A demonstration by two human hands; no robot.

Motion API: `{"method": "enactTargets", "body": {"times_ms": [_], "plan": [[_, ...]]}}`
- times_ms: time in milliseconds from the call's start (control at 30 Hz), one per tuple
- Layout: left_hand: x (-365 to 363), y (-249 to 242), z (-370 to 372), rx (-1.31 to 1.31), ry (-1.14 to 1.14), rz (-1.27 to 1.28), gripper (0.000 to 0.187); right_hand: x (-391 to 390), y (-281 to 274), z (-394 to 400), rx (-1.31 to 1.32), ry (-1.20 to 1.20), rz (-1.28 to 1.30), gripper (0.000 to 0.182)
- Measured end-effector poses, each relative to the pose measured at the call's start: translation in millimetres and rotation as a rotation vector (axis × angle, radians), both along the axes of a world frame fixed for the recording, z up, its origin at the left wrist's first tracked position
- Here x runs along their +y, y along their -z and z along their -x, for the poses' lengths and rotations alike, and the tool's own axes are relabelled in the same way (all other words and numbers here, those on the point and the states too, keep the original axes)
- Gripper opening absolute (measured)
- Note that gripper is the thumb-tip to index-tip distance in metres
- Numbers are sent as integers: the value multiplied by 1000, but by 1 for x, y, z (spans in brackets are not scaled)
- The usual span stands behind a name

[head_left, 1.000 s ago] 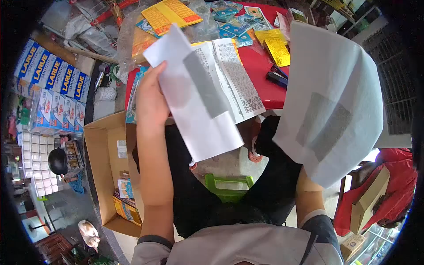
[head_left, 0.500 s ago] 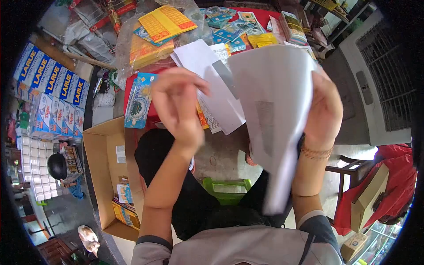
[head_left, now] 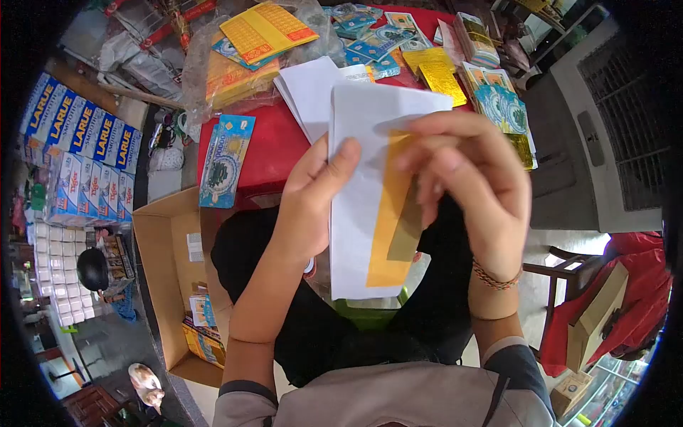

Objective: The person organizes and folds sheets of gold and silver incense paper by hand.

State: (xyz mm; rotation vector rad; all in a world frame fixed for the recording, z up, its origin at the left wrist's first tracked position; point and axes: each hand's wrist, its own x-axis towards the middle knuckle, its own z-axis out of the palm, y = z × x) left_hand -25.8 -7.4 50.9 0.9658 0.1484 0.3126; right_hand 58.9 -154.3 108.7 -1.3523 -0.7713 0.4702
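Note:
My left hand grips the left side of folded white paper, thumb on top. The paper stands upright over my lap, with an orange-yellow strip and a darker patch along its right part. My right hand hovers by the paper's right edge, slightly blurred, with thumb and curled fingers apart. Just behind, more white paper lies on the red-covered table. To the left is a blue printed note bundle.
Yellow printed paper packs rest on clear plastic at the back. Gold paper and blue notes lie at the right. An open cardboard box stands left of my legs, near stacked beer cartons. A dark chair is at right.
The white paper, earlier swinging from my right hand, is now upright in my left hand. The yellow strip shows, and my right hand has come away from the sheet's side.

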Motion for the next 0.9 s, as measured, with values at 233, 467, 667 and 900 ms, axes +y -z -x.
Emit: {"method": "enactTargets", "body": {"times_ms": [233,467,667,900], "plan": [[6,-1,-3,-108,-102,220,40,-7,6,-14,-106,128,65,43],[-7,-5,-4,-87,-347,-357,23,13,26,-10,12,49,29,44],[7,4,-6,-63,-255,-229,19,17,31,-20,-46,31,29,53],[2,9,-9,-55,-278,-293,17,29,48,-17,-466,138,85,61]]}}
